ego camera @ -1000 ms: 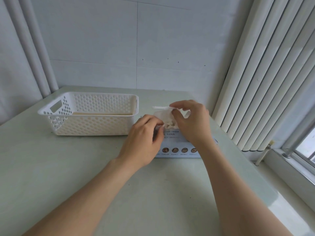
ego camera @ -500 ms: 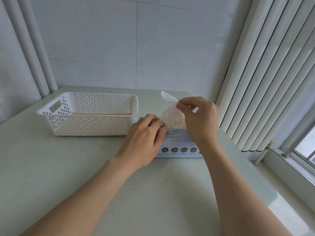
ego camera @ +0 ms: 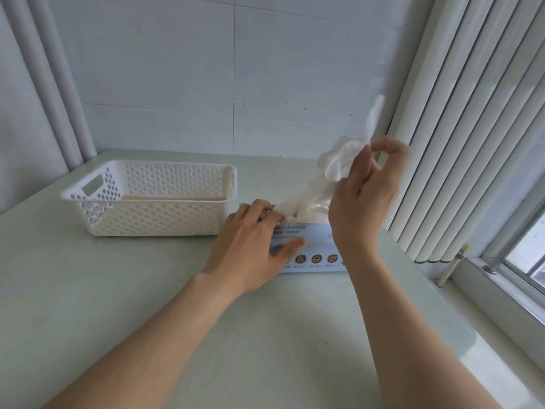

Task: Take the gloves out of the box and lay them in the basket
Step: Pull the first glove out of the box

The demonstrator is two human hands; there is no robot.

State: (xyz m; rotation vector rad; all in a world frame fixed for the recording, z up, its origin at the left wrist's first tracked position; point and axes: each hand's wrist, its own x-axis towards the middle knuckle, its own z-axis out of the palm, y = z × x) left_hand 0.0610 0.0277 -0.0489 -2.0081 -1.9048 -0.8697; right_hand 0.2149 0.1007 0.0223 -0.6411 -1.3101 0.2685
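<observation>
Pulling hand: right hand (ego camera: 362, 199), raised above the right end of the box, fingers (ego camera: 361, 160) pinched together on the glove bunch.
Gloves: thin white crumpled gloves (ego camera: 312, 199), stretched from the box's top opening up to the right pinch; one tip pokes up above the fingers, blurred.
Box: pale blue cardboard box (ego camera: 312, 246) with printed icons, on the table just right of the basket.
Left hand: left hand (ego camera: 250, 249) grips the box, fingers curled over the top edge beside the gloves, thumb on the front face.
Basket: white perforated plastic basket (ego camera: 153, 216), no gloves visible inside.
Table: pale green table (ego camera: 118, 290).
Background: white vertical blinds (ego camera: 457, 113) at right.
</observation>
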